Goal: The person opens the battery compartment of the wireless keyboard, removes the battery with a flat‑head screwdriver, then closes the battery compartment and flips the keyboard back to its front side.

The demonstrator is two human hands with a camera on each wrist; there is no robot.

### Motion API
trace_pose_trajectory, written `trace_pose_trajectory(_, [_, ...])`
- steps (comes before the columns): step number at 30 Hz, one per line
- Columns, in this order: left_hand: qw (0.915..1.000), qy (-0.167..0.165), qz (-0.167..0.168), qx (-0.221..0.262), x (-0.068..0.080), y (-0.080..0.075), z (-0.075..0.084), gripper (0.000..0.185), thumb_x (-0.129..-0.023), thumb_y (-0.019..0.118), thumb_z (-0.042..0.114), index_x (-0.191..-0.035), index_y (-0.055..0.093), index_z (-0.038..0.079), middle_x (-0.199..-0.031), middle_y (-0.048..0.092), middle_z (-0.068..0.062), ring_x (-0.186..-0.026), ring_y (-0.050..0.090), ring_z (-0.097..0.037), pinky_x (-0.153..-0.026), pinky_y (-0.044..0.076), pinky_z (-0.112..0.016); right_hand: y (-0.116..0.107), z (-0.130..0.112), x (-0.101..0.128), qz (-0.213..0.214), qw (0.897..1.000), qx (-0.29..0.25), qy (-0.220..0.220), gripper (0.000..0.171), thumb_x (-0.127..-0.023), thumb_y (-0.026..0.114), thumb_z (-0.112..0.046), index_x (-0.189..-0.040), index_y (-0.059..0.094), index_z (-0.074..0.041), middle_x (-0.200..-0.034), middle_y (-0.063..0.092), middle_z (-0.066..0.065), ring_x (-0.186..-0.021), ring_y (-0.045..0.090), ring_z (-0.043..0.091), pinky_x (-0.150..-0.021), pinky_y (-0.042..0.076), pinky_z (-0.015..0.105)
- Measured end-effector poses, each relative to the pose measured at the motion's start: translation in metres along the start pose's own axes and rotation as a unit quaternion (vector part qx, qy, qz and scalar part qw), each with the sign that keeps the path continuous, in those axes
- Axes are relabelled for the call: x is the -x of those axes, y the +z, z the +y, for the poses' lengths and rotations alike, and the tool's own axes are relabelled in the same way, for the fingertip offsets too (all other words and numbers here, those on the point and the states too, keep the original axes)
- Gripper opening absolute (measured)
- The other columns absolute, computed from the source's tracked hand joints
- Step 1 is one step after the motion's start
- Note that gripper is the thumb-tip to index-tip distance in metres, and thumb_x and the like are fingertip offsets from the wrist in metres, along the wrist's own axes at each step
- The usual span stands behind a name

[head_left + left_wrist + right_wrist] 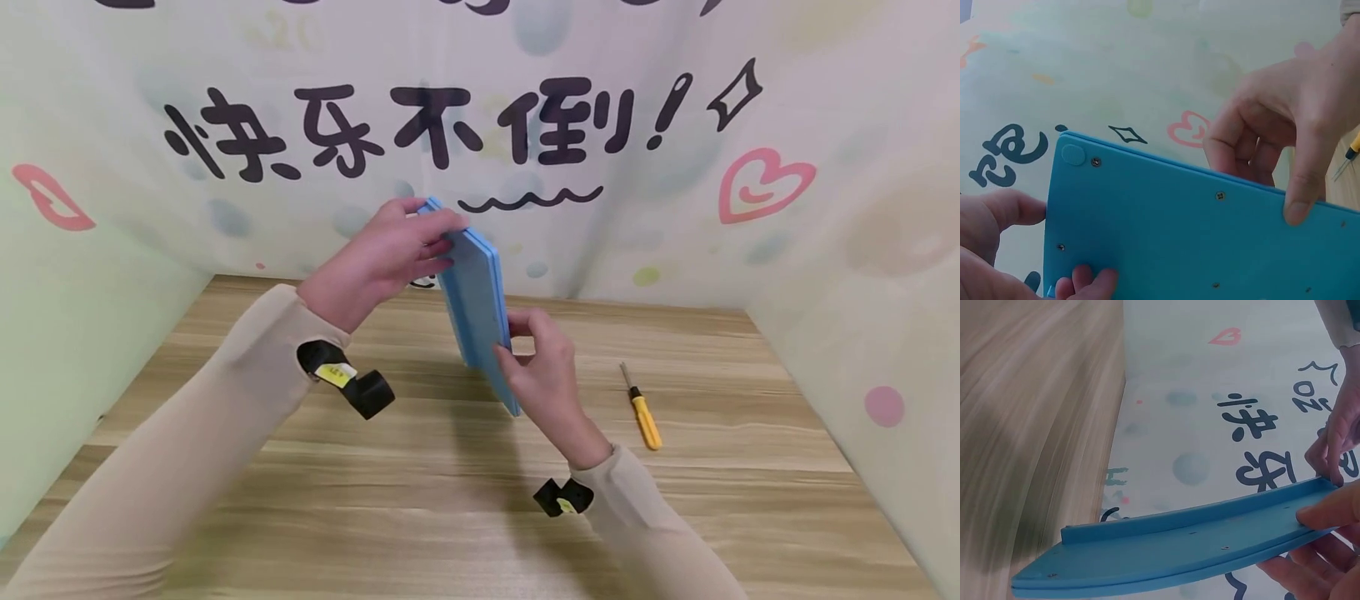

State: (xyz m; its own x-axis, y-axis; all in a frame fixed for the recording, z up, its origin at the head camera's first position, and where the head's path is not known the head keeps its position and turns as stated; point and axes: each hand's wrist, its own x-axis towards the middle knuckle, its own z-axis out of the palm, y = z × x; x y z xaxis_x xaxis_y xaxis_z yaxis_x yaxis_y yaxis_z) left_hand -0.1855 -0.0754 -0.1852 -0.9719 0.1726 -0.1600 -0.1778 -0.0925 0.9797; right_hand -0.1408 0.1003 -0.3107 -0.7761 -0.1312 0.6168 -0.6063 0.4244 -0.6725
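A long, flat blue plastic case (480, 287) is held up on edge above the wooden table, its underside facing left. Several small screws, such as one screw (1220, 195), and a round foot pad (1073, 154) show on that underside. A raised ridge (1172, 519) runs along one long side. My left hand (393, 250) grips the upper end, thumb and fingers on opposite faces. Lower down, my right hand (543, 367) pinches the near long edge, its thumb (1299, 209) on the screwed face and its fingers behind. The face turned away is hidden.
On the table (360, 500), to the right of my right hand, lies a screwdriver (645, 417) with a yellow handle and its shaft pointing away. A printed cloth (637, 242) with black writing hangs behind the table, and pale walls stand along both sides.
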Motion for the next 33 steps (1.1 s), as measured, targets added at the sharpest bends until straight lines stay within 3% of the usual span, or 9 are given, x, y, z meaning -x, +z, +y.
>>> trace_pose_trajectory(12, [0.9984, 0.009, 0.038, -0.04, -0.008, 0.015, -0.004, 0.074, -0.087, 0.064, 0.016, -0.144, 0.017, 0.006, -0.13, 0.044, -0.016, -0.111, 0.052, -0.027, -0.096, 0.041, -0.033, -0.002, 0.004, 0.0, 0.033, 0.998, 0.014, 0.048, 0.031, -0.073, 0.068, 0.015, -0.099, 0.055, 0.004, -0.091, 0.063, 0.017, -0.083, 0.063, 0.028, -0.058, 0.055, 0.034])
trace_pose_trajectory(17, [0.9961, 0.032, 0.048, -0.067, -0.013, 0.02, -0.007, 0.076, -0.086, 0.067, 0.02, -0.144, 0.018, 0.008, -0.134, 0.04, -0.014, -0.115, 0.051, -0.025, -0.096, 0.042, -0.033, -0.003, 0.009, -0.002, 0.042, 0.998, -0.005, 0.053, 0.032, -0.073, 0.066, 0.017, -0.099, 0.052, 0.004, -0.091, 0.061, 0.018, -0.085, 0.061, 0.028, -0.055, 0.054, 0.036])
trace_pose_trajectory(21, [0.993, 0.066, 0.054, -0.083, -0.016, 0.024, -0.01, 0.07, -0.087, 0.066, 0.016, -0.142, 0.023, 0.009, -0.127, 0.044, -0.014, -0.113, 0.05, -0.023, -0.093, 0.044, -0.033, -0.004, 0.011, -0.002, 0.053, 0.996, -0.025, 0.063, 0.032, -0.074, 0.065, 0.017, -0.1, 0.05, 0.004, -0.094, 0.059, 0.017, -0.085, 0.06, 0.027, -0.053, 0.053, 0.036])
trace_pose_trajectory(28, [0.9878, 0.117, 0.052, -0.089, -0.022, 0.029, -0.02, 0.061, -0.089, 0.061, 0.008, -0.141, 0.03, 0.012, -0.101, 0.046, -0.01, -0.096, 0.049, -0.02, -0.089, 0.047, -0.032, -0.006, 0.015, 0.0, 0.072, 0.994, -0.037, 0.068, 0.031, -0.077, 0.063, 0.016, -0.101, 0.049, 0.005, -0.095, 0.058, 0.018, -0.085, 0.059, 0.028, -0.051, 0.052, 0.033])
trace_pose_trajectory(33, [0.9819, 0.15, 0.052, -0.104, -0.028, 0.028, -0.031, 0.057, -0.089, 0.06, 0.004, -0.139, 0.037, 0.017, -0.101, 0.047, -0.009, -0.096, 0.049, -0.021, -0.088, 0.046, -0.033, -0.008, 0.017, 0.0, 0.089, 0.991, -0.054, 0.081, 0.031, -0.077, 0.063, 0.017, -0.102, 0.048, 0.005, -0.093, 0.058, 0.019, -0.086, 0.059, 0.028, -0.053, 0.051, 0.027])
